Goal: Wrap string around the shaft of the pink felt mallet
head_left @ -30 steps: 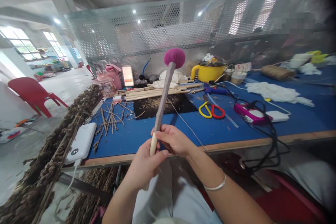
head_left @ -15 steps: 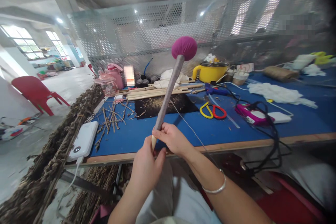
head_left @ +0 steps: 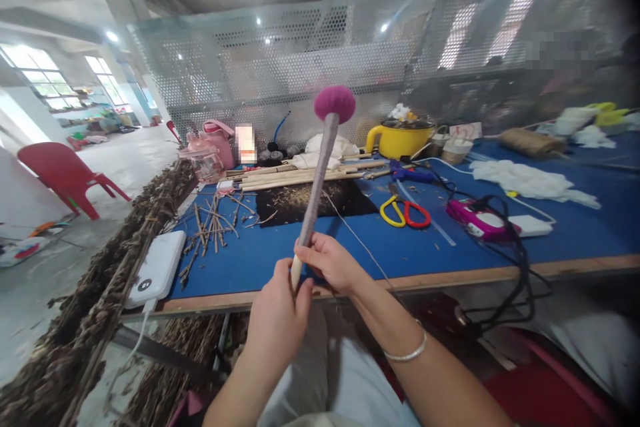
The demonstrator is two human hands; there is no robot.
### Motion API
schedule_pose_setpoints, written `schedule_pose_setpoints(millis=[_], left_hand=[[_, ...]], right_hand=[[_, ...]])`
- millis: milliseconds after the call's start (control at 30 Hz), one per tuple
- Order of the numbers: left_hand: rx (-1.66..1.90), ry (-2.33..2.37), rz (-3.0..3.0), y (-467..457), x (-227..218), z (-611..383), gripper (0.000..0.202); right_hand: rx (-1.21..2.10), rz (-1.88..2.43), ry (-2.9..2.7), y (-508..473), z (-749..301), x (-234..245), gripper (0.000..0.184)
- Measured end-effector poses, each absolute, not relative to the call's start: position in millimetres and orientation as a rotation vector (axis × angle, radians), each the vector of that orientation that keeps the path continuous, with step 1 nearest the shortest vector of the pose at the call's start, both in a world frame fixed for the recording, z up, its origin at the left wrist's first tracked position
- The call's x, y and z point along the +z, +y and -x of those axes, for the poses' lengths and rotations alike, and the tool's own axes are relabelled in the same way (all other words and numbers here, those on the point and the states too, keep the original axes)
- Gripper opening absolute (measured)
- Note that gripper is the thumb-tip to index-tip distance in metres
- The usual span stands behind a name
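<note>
A padded mallet (head_left: 321, 163) rises tilted in front of me, its round magenta head (head_left: 335, 104) at the top. Grey cord or fabric covers most of the stick, and a short pale wooden end shows at the bottom. My left hand (head_left: 280, 310) is closed around that bare wooden end. Just above it, my right hand (head_left: 327, 263) pinches the lower edge of the grey covering between thumb and fingers. A thin thread (head_left: 357, 235) runs from beside the stick down toward my right forearm; where it ends is hidden.
On the blue table (head_left: 350, 257) lie scissors (head_left: 405, 211), a glue gun (head_left: 417, 175), thin twigs (head_left: 215, 223), wooden sticks (head_left: 280, 180) and a black mat (head_left: 345, 203). A white power bank (head_left: 155, 270) sits at the left edge. Behind stand a yellow pot (head_left: 405, 140) and a perforated screen (head_left: 290, 67).
The mallet's head has dropped lower and swung slightly left, so the stick stands a little steeper. Both hands keep their hold, with slightly more bare wood showing between them.
</note>
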State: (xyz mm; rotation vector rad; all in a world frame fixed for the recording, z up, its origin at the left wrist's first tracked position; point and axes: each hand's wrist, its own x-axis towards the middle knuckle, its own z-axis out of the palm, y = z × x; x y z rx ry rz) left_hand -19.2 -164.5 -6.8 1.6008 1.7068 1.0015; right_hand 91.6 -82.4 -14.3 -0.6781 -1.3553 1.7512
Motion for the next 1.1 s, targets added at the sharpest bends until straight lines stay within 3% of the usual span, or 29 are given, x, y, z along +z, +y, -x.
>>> schedule_pose_setpoints(millis=[300,533,633,833,1100], left_hand=[[1.054,1.678,-1.624,-164.1,-10.0,26.0,0.027],[1.106,1.608,-1.522,-162.8,-15.0,20.7,0.027],[1.105,1.612,-1.528,-162.3,-16.0,20.2,0.028],[1.182,1.575,-1.497,-164.2,-13.1,17.2,0.028],[1.03,1.025,-0.894,-165.4,-10.3,17.1,0.037]], right_hand=[[1.722,0.741,-1.563,-78.1,-104.8,-6.3,0.032],[1.22,0.871,-1.689,-82.1,-112.6,-11.8,0.025],[1.161,0.883,-1.61,-87.7,-110.3,-14.4,0.023],[1.386,0.906,-1.443,-98.5,-106.0,-16.4,0.027],[1.832,0.715,-1.278,-93.3,-109.0,-7.4,0.031]])
